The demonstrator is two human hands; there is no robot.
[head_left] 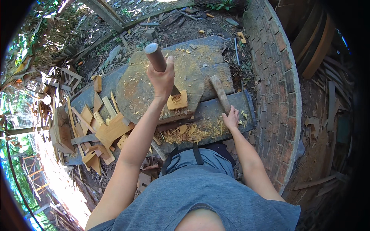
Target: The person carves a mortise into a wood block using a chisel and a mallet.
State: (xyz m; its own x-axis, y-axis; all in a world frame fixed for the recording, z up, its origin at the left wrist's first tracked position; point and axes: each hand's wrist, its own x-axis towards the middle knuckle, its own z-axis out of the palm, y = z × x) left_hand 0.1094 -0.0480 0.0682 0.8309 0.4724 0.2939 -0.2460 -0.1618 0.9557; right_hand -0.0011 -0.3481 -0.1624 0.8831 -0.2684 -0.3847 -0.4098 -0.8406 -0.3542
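My left hand (pixel 162 80) is closed around the thick round wooden handle of a chisel (pixel 156 57), which stands upright and slightly tilted. Its dark blade goes down to a small square wooden block (pixel 182 104) with a rough, chipped hollow in its top. Whether the edge touches the wood at this instant is hard to see. The block lies near the front edge of a large round wooden slab (pixel 133 82) strewn with chips. To the right, my right hand (pixel 231 118) grips the near end of a worn wooden club (pixel 219 91), whose far end points away from me.
Offcuts and shaped wooden pieces (pixel 111 131) are heaped at the left of the slab. Wood shavings (pixel 187 134) cover the dark boards (pixel 210 115) in front of me. A curved brick wall (pixel 275 92) bounds the right side. Scraps and tools litter the ground beyond.
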